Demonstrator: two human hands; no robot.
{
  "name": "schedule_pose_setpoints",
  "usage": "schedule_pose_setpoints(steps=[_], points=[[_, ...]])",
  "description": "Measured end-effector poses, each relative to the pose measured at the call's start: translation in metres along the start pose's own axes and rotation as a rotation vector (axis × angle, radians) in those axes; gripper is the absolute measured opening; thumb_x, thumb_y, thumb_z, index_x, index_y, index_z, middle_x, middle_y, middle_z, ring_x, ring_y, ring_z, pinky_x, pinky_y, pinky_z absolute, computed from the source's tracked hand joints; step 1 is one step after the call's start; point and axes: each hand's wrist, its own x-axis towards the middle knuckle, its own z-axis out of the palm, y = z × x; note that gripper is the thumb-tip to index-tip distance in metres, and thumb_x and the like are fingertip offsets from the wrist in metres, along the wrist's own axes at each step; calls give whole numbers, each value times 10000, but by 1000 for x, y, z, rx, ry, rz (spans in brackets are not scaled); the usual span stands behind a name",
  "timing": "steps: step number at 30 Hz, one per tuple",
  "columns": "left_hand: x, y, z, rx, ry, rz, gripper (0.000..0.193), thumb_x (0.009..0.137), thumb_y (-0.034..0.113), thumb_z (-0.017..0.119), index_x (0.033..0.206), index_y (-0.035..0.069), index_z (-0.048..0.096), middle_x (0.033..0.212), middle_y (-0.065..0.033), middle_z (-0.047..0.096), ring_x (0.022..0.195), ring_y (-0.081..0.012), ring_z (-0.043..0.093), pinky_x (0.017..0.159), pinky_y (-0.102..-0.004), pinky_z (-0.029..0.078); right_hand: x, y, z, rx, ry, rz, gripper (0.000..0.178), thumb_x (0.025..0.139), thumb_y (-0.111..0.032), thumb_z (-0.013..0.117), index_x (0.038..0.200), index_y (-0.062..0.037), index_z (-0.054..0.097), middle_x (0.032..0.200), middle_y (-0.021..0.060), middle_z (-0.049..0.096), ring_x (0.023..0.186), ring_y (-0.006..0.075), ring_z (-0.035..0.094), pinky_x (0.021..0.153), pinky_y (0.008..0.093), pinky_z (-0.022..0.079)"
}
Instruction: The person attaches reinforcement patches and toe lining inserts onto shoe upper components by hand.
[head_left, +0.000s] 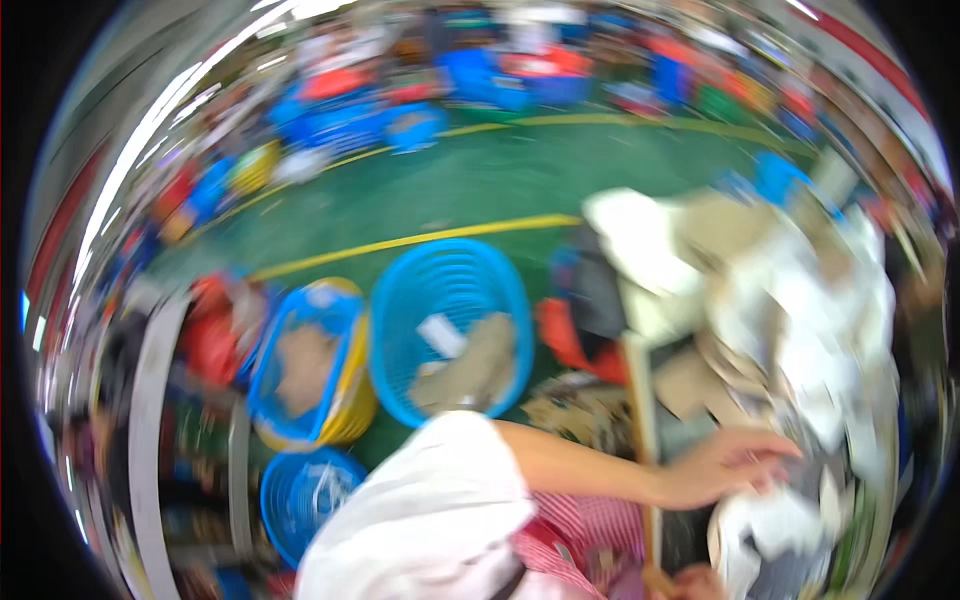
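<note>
My left arm, in a white sleeve, reaches to the right across the edge of a worktable [643,400]. My left hand [725,465] is above cut pieces of material, with its fingers stretched out and nothing visible in them. A white cut piece [735,550] with curved edges is just below it. At the lower edge my right hand [695,583] shows only in part and is smeared by motion, so its fingers are unclear. A large heap of white and beige pieces [800,290] covers the far part of the table.
Left of the table, a large blue basket [385,340] holds beige pieces and a white slip. Beside it are a yellow basket [350,415] with a blue liner basket and a smaller blue basket [275,510]. More baskets line the far side of the green floor [480,180].
</note>
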Motion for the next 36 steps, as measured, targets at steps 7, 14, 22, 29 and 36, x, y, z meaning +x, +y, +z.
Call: schedule_pose_setpoints(steps=[7, 14, 22, 29, 36], points=[[-28, -22, -6, 1070, -707, 572, 439, 722, 100, 699, 1146, 19, 616, 997, -133, 642, 824, -204, 640, 656, -293, 535, -18, 32, -2, 384, 307, 349, 107, 857, -83, 659, 805, -10, 601, 657, 65, 555, 554, 126, 507, 501, 277, 378], [13, -18, 23, 573, -577, -354, 381, 798, 46, 719, 1163, 41, 611, 826, -60, 665, 641, -80, 597, 585, -234, 482, -32, 66, -31, 345, 575, 220, 75, 847, -60, 657, 816, -8, 613, 826, 59, 578, 620, 121, 511, 535, 262, 401], [66, -61, 23, 1014, -747, -315, 297, 847, 46, 631, 1128, 74, 540, 741, -42, 592, 564, -102, 558, 520, -247, 436, -11, 118, -30, -78, 581, 350, 150, 808, -144, 680, 724, -25, 641, 831, 51, 570, 582, 193, 577, 539, 308, 454], [70, -73, 26, 1086, -791, -208, 323, 845, 39, 626, 1152, 76, 532, 738, -67, 588, 569, -156, 582, 536, -286, 459, -16, 123, -36, -42, 547, 387, 153, 780, -93, 678, 669, -18, 603, 816, 56, 566, 576, 188, 583, 536, 314, 457], [71, -74, 17, 1121, -815, -211, 371, 828, 29, 622, 1180, 82, 519, 737, -82, 586, 617, -198, 600, 586, -311, 473, -58, 75, -85, 515, 329, 254, 136, 746, -17, 684, 856, -46, 609, 1025, 104, 602, 895, 223, 637, 764, 324, 517]])
